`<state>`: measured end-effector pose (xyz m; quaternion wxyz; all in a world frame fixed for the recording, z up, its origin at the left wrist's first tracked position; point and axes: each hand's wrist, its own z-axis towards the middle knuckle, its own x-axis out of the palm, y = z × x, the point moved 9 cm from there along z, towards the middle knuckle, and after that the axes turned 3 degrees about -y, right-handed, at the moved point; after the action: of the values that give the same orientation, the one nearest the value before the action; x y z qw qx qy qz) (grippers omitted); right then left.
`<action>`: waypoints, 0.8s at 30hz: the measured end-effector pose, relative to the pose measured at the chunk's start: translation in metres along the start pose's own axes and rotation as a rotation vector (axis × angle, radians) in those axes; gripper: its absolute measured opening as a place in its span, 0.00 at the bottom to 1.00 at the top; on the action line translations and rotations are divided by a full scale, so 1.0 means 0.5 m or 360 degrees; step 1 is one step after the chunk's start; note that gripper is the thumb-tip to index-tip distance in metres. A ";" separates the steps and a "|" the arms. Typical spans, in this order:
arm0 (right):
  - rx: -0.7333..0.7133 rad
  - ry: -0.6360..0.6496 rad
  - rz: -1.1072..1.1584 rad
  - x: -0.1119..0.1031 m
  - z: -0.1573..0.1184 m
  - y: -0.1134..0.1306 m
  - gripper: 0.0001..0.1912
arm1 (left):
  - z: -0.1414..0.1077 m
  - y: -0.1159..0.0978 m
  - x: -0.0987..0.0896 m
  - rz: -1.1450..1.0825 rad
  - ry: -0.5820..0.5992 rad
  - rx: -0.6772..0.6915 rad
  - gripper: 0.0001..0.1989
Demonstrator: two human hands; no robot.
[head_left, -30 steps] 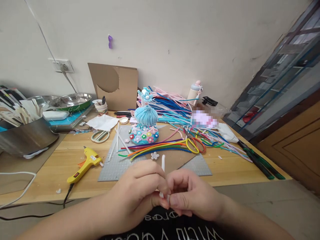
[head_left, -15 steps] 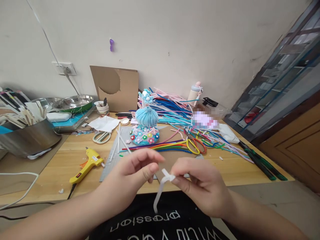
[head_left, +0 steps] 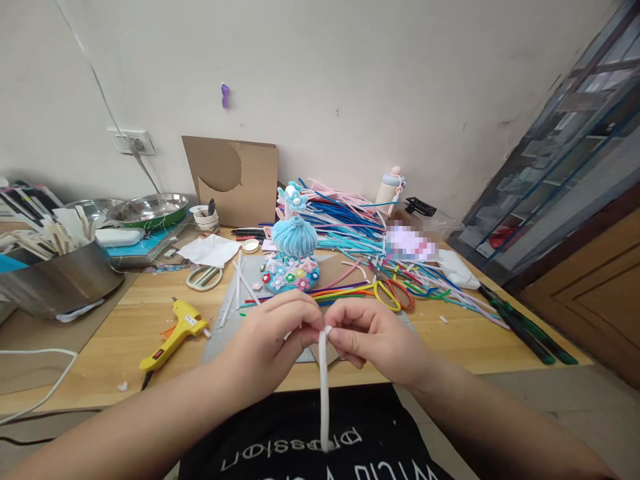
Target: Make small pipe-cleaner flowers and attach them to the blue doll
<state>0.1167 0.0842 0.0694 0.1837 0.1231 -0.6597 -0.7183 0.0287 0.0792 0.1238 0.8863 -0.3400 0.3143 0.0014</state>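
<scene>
A white pipe cleaner (head_left: 324, 393) hangs down in front of my black shirt, its upper end bent into a small loop or knot. My left hand (head_left: 283, 327) pinches that upper end between thumb and forefinger. From the other side my right hand (head_left: 373, 333) grips it too, fingertips almost touching the left ones. Just beyond the hands stands a blue pipe-cleaner figure (head_left: 294, 238) with a pleated body and a base covered in small coloured flowers. The fingertips partly hide the bent end.
A yellow glue gun (head_left: 177, 333) and scissors with pale handles (head_left: 204, 277) lie left. More scissors with yellow and red handles (head_left: 393, 295) rest near a heap of coloured pipe cleaners (head_left: 340, 217). Dark green-handled pliers or shears (head_left: 525, 327) lie right. A metal pot (head_left: 75, 283) holds sticks.
My left hand has moved right and closed on the pipe cleaner's upper end. My right hand has shifted slightly left and up. The strip now hangs straighter.
</scene>
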 end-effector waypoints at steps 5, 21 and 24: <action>-0.0957 -0.0094 -0.1138 0.003 -0.016 0.095 0.08 | -0.018 0.097 0.049 -0.1012 0.0067 -0.0978 0.08; -0.0468 -0.0116 -0.0437 -0.003 -0.017 0.037 0.06 | -0.045 -0.047 -0.021 0.0432 -0.0326 0.0303 0.11; -0.0467 -0.0033 -0.0420 0.010 -0.019 0.037 0.07 | -0.029 -0.047 -0.017 0.0311 -0.0208 0.0290 0.06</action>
<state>0.1179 0.0721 0.0872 0.0969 0.1730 -0.5280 -0.8257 0.0188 0.0540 0.1343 0.9278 -0.2249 0.2865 0.0813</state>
